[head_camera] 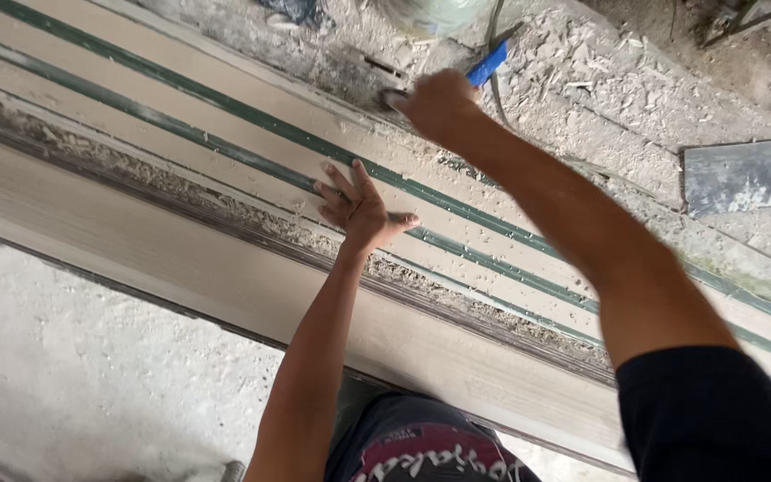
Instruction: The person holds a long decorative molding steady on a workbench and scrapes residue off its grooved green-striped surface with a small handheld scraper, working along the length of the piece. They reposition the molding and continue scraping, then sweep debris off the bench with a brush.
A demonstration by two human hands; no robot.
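Note:
My left hand [359, 207] lies flat, fingers spread, on a long beige wooden frame [180, 134] with dark green grooves running along it. My right hand [437, 103] reaches further out and is closed around a tool with a blue handle [488, 62]; the tool's working end meets the far edge of the frame, where it is hidden by my fingers. A band of sawdust and chips [252, 219] fills a channel of the frame just below my left hand.
Wood shavings [600, 80] cover the ground beyond the frame. A dark flat square piece [735, 174] lies at the right. A pale round container [435, 13] stands at the top edge. Bare concrete floor [91, 375] spreads at lower left.

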